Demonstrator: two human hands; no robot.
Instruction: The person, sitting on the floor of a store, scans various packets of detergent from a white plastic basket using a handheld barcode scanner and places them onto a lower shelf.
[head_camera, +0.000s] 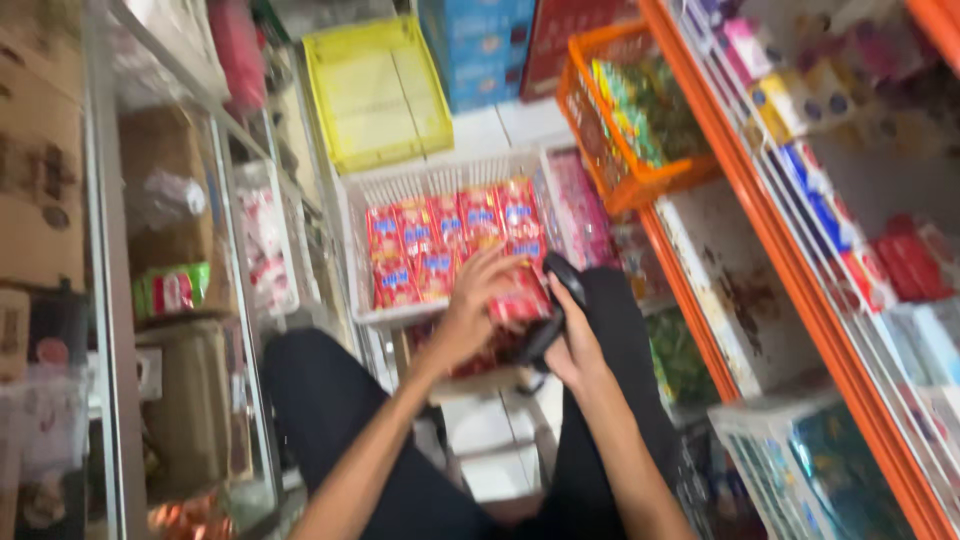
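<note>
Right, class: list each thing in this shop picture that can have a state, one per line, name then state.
left hand: gripping a red packet
right hand: wrapped round a black handheld device
white crate: part filled with red packets in rows
orange basket: tilted, holding green packets
yellow crate: tipped on edge, nothing visible inside
shelf rack: stocked with small packets

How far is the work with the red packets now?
Done: several red packets lie in rows in the white basket. In hand: the left hand grips one red packet, and the right hand holds a black device. Left: more red packets seem stacked under the hands, blurred.
</note>
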